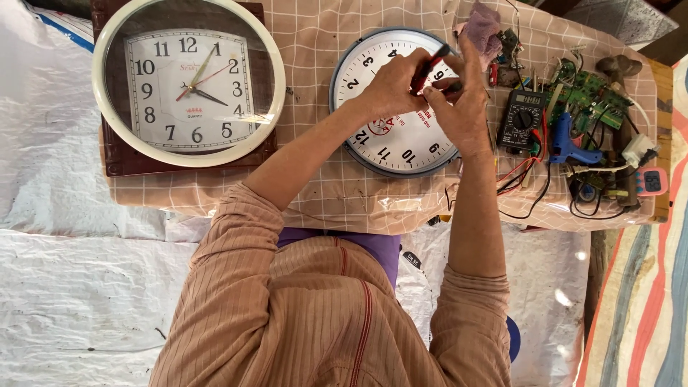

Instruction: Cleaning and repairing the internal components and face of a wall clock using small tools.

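Both of my hands meet above a round wall clock (387, 136) that has a grey-blue rim and a white face and lies flat on the table. My left hand (390, 87) grips a slim red and black tool (430, 68), which points up and to the right. Pressed against it, my right hand (464, 107) pinches a small dark piece (451, 87) between thumb and fingers. What that piece is stays hidden by the fingers. The clock's centre is covered by my hands.
A second clock (188, 82) with a cream rim rests on a dark brown board at the left. To the right lie a black multimeter (522, 118), a blue glue gun (567, 143), green circuit boards (595, 97), tangled wires and a pink cloth (481, 27). The checked table cover (315, 193) ends near my lap.
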